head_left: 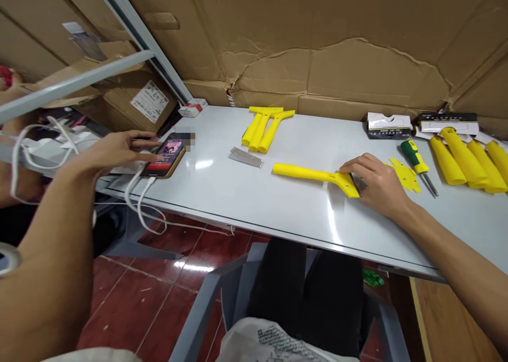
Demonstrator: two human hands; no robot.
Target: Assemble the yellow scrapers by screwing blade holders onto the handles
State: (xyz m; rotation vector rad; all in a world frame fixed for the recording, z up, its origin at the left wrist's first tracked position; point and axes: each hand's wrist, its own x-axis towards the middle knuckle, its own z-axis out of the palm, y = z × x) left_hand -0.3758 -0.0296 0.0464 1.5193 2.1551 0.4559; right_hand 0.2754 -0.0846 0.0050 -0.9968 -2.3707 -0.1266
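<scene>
My left hand (123, 149) reaches over a phone (169, 154) at the table's left end, its fingers outstretched at the lit screen. A white cable runs to the phone. My right hand (373, 182) is closed around the head end of a yellow scraper (305, 172), which lies with its handle pointing left. A dark blade edge shows at the head, partly hidden by my fingers. Further left lies a small stack of metal blades (245, 157). Several yellow scrapers (264, 129) are grouped behind the blades.
Right of my right hand lie flat yellow pieces (405, 175), a green-and-yellow screwdriver (417, 163) and several yellow handles (464, 158). Small boxes (389, 125) stand along the cardboard wall. White cables (138, 208) hang over the front edge. Another person's arm (16, 105) shows at far left.
</scene>
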